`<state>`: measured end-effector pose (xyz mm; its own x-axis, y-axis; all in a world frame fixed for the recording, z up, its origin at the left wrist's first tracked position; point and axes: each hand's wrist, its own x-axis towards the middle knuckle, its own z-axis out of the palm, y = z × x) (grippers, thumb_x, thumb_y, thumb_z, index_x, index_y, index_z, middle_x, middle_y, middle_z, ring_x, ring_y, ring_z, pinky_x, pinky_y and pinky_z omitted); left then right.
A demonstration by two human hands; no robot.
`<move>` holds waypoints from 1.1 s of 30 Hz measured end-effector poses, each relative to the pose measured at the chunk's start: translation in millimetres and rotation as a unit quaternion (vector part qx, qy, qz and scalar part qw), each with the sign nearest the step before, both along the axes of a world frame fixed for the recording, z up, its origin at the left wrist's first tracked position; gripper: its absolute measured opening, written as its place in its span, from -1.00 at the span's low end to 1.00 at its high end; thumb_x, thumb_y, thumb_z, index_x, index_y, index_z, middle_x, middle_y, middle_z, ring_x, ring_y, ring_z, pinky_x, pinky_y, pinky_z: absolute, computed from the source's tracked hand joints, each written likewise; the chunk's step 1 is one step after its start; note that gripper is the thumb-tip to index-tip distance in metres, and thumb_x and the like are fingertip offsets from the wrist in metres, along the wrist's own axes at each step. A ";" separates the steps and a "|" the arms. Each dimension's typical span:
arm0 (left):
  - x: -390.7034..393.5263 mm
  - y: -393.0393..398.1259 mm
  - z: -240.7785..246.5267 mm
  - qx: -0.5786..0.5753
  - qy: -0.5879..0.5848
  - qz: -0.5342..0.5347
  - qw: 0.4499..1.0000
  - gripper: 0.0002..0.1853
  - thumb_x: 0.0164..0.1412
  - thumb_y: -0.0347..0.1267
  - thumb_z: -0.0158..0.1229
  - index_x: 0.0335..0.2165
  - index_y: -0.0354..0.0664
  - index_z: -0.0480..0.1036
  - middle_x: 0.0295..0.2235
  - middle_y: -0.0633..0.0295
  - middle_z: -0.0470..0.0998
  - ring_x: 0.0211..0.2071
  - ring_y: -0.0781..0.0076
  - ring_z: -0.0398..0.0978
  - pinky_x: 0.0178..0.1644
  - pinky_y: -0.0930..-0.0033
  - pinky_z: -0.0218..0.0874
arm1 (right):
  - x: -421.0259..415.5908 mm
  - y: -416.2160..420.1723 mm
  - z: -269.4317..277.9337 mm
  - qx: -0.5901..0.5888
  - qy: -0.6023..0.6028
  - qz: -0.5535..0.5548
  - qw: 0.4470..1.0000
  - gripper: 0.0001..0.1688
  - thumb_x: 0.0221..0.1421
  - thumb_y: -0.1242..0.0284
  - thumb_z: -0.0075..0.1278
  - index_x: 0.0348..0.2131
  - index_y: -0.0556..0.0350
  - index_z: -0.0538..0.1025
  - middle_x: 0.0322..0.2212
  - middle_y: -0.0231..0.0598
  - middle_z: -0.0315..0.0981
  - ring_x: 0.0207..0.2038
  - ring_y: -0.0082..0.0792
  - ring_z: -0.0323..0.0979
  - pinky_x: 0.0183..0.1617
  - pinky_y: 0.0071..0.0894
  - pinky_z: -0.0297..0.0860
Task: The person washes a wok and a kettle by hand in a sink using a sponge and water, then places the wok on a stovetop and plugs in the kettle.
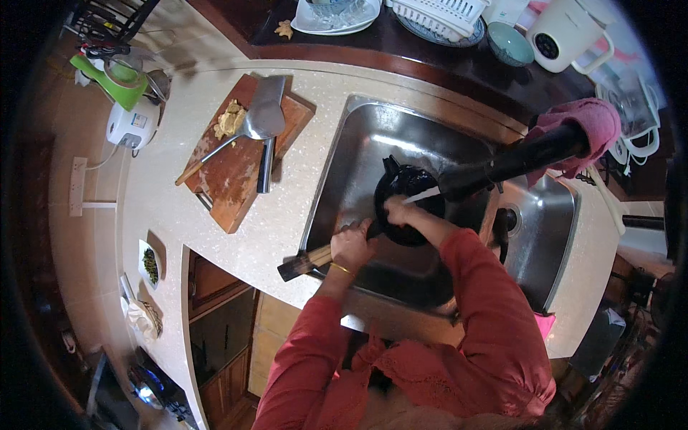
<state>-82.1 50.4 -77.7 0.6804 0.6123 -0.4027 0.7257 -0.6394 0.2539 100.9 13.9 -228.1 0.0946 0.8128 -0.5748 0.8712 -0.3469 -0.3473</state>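
A black wok (413, 185) lies in the larger basin of the steel sink (344, 166). My left hand (352, 247) is closed around its wooden handle (309, 262), which reaches over the sink's near left edge. My right hand (399, 210) is down inside the wok with its fingers bent; whether it holds anything cannot be seen. Water (422, 194) runs from the black faucet (473, 174) beside my right hand. A pink cloth (578, 129) hangs over the faucet.
Left of the sink, a wooden cutting board (223, 177) bears a cleaver (266, 156), a metal spatula (260, 121) and yellowish ginger pieces (231, 121). A small plate of chopped greens (150, 266) stands further left. Behind the sink are a white dish rack (441, 13) and a green bowl (509, 44).
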 end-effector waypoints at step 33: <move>7.1 5.1 5.3 -0.050 0.005 0.010 0.999 -0.39 -0.03 -0.03 0.15 0.01 0.07 0.32 -0.22 0.09 0.52 -0.21 0.10 0.50 -0.15 0.11 0.31 | 68.6 -52.7 -99.0 0.392 0.011 -0.055 0.918 -0.86 -0.06 0.49 -0.10 -0.41 0.06 0.47 -0.40 -0.18 0.49 -0.23 -0.02 0.43 -0.10 -0.21 0.33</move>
